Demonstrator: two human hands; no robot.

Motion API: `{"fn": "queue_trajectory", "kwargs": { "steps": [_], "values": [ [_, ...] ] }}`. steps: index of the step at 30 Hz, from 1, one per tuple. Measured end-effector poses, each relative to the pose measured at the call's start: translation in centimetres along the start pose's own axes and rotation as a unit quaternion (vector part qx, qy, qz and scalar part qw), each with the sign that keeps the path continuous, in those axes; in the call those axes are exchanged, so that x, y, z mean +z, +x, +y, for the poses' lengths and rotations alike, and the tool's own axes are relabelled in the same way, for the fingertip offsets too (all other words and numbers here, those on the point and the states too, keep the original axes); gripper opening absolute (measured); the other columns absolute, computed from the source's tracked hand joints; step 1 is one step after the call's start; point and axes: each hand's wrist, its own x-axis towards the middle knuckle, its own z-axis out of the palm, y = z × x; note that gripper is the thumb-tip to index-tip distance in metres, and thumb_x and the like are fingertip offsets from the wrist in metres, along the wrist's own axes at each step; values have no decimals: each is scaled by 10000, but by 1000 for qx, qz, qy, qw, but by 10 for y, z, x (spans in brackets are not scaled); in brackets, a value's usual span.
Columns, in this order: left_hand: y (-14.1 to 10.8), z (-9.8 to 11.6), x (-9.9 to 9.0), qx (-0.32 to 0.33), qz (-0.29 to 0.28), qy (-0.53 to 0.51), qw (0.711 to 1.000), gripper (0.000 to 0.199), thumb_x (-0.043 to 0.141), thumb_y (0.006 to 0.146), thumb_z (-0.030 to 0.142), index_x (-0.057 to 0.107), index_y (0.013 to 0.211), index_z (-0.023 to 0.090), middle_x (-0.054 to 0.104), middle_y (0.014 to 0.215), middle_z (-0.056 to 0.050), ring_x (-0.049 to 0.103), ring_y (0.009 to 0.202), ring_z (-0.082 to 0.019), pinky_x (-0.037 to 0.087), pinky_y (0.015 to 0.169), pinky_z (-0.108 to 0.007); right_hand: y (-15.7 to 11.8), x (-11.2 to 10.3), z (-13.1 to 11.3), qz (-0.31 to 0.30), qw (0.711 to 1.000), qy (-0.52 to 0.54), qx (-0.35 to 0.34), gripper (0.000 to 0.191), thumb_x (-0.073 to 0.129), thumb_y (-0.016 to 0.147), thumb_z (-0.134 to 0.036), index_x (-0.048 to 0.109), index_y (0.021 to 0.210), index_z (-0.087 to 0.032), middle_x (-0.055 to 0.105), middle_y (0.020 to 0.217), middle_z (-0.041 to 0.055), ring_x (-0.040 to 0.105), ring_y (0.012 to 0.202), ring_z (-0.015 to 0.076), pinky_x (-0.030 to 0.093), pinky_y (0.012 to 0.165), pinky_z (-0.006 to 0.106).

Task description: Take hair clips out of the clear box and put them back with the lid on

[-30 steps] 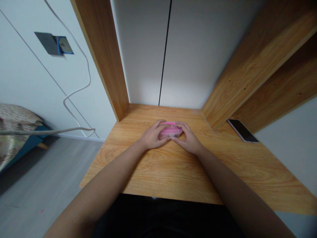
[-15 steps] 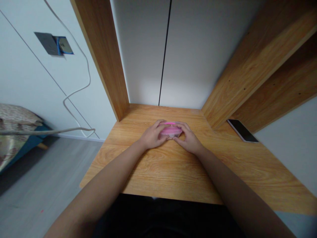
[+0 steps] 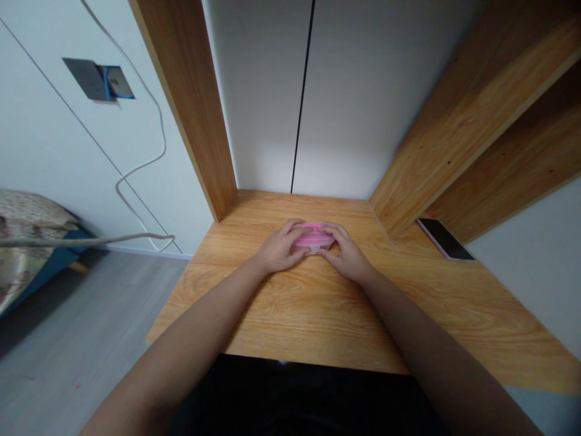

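Observation:
A small oval pink translucent plastic case (image 3: 313,241) lies on the wooden desk (image 3: 290,315), near the desk's back wall. My left hand (image 3: 281,247) wraps its left side, and my right hand (image 3: 345,255) wraps its right side. My fingertips nearly meet at the case's near edge, and my fingers hide much of it. Its pink top rim shows between my hands. I cannot tell whether the case is lifted off the wood or resting on it.
A black smartphone (image 3: 445,240) lies at the desk's right, below a wooden shelf (image 3: 476,121). A wooden upright (image 3: 190,109) rises at the left. Beyond the desk's left edge are a grey floor (image 3: 91,315), a white cable (image 3: 145,169) and a wall socket (image 3: 97,80).

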Motion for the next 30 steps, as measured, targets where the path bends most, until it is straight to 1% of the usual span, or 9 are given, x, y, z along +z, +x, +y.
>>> {"fn": "queue_trajectory", "kwargs": {
  "steps": [5, 12, 21, 30],
  "values": [
    [0, -1, 1, -5, -2, 3, 1000, 579, 602, 931, 401, 470, 1459, 206, 470, 1433, -171, 502, 1337, -318, 475, 1108, -482, 0, 0, 2, 1, 1000, 5, 4, 484, 719, 871, -282, 570, 1332, -299, 567, 1337, 102, 514, 1323, 301, 424, 1140, 555],
    [0, 1, 0, -10, 2, -6, 1000, 587, 626, 910, 373, 478, 1457, 218, 470, 1441, -163, 521, 1321, -318, 480, 1103, -482, 0, -1, -1, 2, 1000, 5, 3, 507, 710, 852, -242, 554, 1331, -293, 562, 1343, 102, 507, 1331, 301, 420, 1148, 551],
    [1, 5, -1, -7, 11, -18, 1000, 596, 639, 906, 388, 483, 1455, 218, 481, 1434, -166, 529, 1314, -317, 479, 1104, -484, 1, -3, -6, 2, 1000, 12, -4, 484, 694, 874, -280, 549, 1336, -287, 562, 1345, 109, 516, 1319, 299, 425, 1141, 548],
    [1, 4, -1, -11, 9, -13, 1000, 589, 645, 901, 389, 501, 1439, 200, 474, 1436, -170, 523, 1322, -310, 477, 1109, -462, 2, -5, -8, -5, 1000, 13, -7, 487, 685, 872, -256, 543, 1338, -281, 561, 1343, 110, 512, 1322, 296, 424, 1142, 544]
  ]
}}
